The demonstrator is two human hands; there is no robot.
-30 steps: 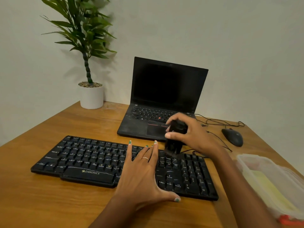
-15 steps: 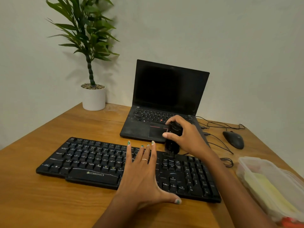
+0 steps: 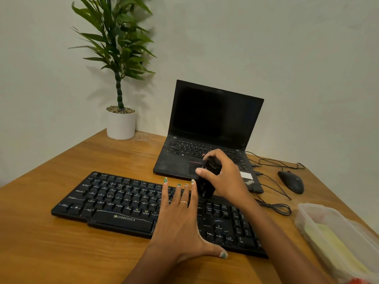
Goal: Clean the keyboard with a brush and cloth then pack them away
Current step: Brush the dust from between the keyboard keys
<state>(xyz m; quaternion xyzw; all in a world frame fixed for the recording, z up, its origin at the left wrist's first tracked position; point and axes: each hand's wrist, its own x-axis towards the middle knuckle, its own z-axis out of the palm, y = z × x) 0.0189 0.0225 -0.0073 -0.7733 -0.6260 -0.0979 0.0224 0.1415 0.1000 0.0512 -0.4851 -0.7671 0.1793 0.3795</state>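
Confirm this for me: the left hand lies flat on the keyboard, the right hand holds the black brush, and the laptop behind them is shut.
Not quite. The laptop is open, its dark screen upright, as the head view shows. The rest stands: the left hand lies flat on the keyboard, and the right hand holds the black brush.

An open laptop (image 3: 207, 136), mouse (image 3: 291, 182) and potted plant (image 3: 121, 121) sit on the wooden desk (image 3: 61, 253).

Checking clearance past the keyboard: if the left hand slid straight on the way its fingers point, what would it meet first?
Probably the black brush in the right hand's grip, just beyond the left hand's fingertips above the black keyboard; the open black laptop lies behind. Depth is unclear.
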